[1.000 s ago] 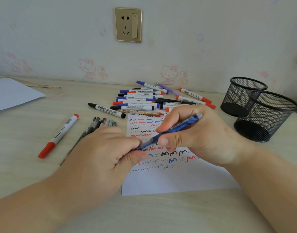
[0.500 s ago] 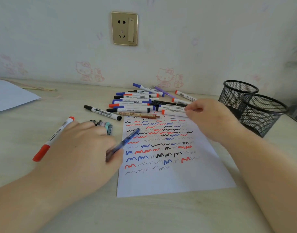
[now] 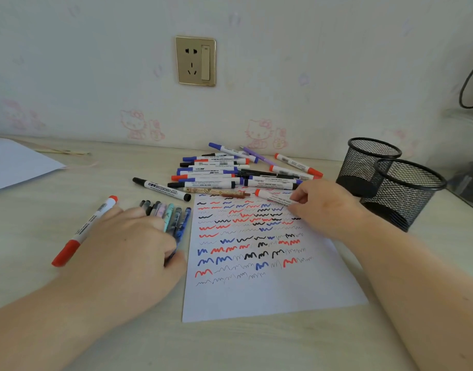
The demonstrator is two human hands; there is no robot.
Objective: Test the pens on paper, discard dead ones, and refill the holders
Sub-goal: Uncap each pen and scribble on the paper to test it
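A white test paper (image 3: 256,295) covered with red, blue and black scribbles lies in the middle of the desk. My left hand (image 3: 130,245) rests on a row of several thin pens (image 3: 160,210) left of the paper and still grips the lower end of a blue pen (image 3: 184,223) at the row's right end. My right hand (image 3: 323,207) pinches a white marker with a red cap (image 3: 270,196) at the paper's top right corner. A pile of markers (image 3: 216,172) lies behind the paper. Two black mesh holders (image 3: 372,167) (image 3: 409,194) stand at the right.
A red-capped marker (image 3: 88,228) and a black-capped marker (image 3: 160,188) lie loose left of the paper, and a brown patterned pen (image 3: 216,193) lies along its top edge. A spare sheet (image 3: 15,164) and thin sticks (image 3: 61,151) sit far left, near the wall.
My right hand let go of the blue pen and reached to the red-capped marker. My left hand carried the blue pen left and laid it beside the row of thin pens.
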